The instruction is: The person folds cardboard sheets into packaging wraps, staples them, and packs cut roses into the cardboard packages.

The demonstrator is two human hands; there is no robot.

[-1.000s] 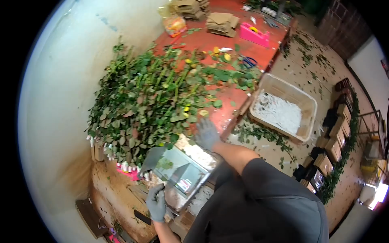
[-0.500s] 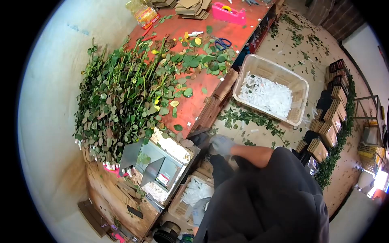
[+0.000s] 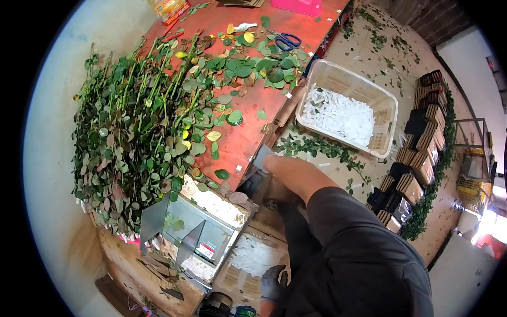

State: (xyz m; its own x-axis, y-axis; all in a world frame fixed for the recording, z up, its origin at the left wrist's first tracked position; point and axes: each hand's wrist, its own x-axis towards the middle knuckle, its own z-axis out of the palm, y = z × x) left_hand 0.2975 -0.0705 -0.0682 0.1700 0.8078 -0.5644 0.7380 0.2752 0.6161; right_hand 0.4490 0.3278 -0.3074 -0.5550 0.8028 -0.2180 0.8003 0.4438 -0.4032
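My right hand, in a grey glove, reaches to the side edge of the red table. Its fingers are hidden at the edge, so I cannot tell whether they hold anything. My left hand, in a grey glove with dark finger parts, is low beside a crate of white strips. Its fingers look parted, with nothing visible in them. Between the hands and the wall stands a metal-plated machine with upright grey plates. A large heap of leafy stems lies on the red table, white tips toward the machine side.
Blue-handled scissors, loose leaves and a white tube lie on the table. A larger crate with white pieces stands on the floor. Stacked cardboard sleeves line the right, beside strewn leaves. A black round container sits at the bottom.
My right hand has moved up and left, from beside the lower table side to the table edge, with the arm stretched further. My left hand has shifted slightly right. The view has shifted.
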